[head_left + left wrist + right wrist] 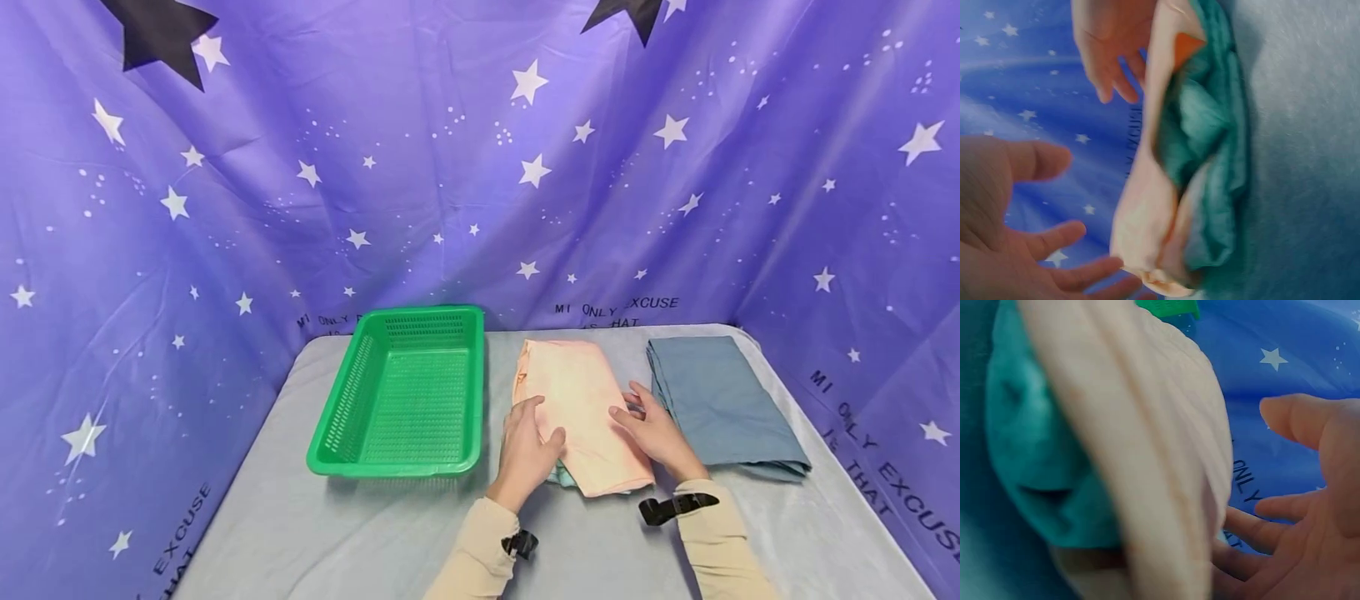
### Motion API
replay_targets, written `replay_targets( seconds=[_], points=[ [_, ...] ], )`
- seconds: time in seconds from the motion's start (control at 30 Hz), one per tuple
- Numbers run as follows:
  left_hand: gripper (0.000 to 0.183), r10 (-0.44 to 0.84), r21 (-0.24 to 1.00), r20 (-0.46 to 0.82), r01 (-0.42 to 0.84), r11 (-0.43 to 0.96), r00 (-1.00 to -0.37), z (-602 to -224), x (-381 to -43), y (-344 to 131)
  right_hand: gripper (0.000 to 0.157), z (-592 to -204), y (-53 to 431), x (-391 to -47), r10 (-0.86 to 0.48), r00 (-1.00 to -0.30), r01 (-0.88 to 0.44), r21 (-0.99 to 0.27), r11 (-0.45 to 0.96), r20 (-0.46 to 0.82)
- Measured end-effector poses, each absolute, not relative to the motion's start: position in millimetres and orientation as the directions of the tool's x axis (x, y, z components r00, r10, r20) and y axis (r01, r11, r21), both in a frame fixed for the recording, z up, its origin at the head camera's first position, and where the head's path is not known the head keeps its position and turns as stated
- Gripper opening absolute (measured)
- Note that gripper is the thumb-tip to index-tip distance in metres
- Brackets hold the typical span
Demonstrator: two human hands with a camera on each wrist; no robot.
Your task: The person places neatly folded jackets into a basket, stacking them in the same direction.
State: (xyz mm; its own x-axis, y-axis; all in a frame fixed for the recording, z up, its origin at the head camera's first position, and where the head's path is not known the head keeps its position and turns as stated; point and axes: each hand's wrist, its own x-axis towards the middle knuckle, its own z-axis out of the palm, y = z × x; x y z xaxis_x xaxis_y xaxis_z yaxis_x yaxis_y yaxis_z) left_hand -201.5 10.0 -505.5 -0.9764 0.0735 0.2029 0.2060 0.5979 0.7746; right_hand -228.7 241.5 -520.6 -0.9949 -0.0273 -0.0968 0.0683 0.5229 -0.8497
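Observation:
A folded peach cloth [581,408] lies on the table, with a teal cloth [1210,187] beneath it. The teal layer shows along the near edge and bulges out in both wrist views. At the left side of the peach cloth is my left hand [522,454], fingers spread and thumb over its near part. My right hand [662,429] stands at the other side, its thumb by the right edge and fingers loosely extended. Neither hand pinches the fabric. In the right wrist view, some fingertips of the right hand [1310,506] are hidden behind the cloth.
A green plastic basket [318,454] with nothing in it stands left of the cloths. To the right lies a folded blue-grey cloth [723,400]. A pale cover [300,533] is spread over the table, and a purple star-patterned curtain [420,183] encloses the back and sides.

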Motion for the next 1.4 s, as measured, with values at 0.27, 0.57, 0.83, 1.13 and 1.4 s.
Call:
replay_targets(
  seconds=[0.27, 0.57, 0.83, 1.13, 1.4],
  points=[
    [0.071, -0.018, 0.783, 0.033, 0.015, 0.622, -0.999, -525, -225, 18, 0.085, -529, 233, -232, 0.039, -0.990, 0.136, -0.874, 0.467, -0.133],
    [0.091, -0.051, 0.807, 0.002, -0.028, 0.590, -0.999, -533, -242, 28, 0.083, -541, 236, -235, 0.077, -0.959, 0.283, -0.900, 0.332, -0.273],
    [0.088, -0.045, 0.904, -0.054, -0.068, 0.422, -0.998, -537, -249, 27, 0.080, -542, 235, -240, 0.062, -0.951, 0.306, -0.909, 0.283, -0.301],
    [0.055, 0.042, 0.966, -0.152, -0.140, 0.217, -0.987, -550, -259, 19, 0.073, -549, 236, -243, 0.029, -0.938, 0.346, -0.928, 0.134, -0.346],
    [0.037, 0.061, 0.965, -0.230, -0.219, 0.147, -0.971, -555, -268, 12, 0.076, -554, 233, -245, 0.011, -0.933, 0.357, -0.925, 0.126, -0.359]
  ],
)
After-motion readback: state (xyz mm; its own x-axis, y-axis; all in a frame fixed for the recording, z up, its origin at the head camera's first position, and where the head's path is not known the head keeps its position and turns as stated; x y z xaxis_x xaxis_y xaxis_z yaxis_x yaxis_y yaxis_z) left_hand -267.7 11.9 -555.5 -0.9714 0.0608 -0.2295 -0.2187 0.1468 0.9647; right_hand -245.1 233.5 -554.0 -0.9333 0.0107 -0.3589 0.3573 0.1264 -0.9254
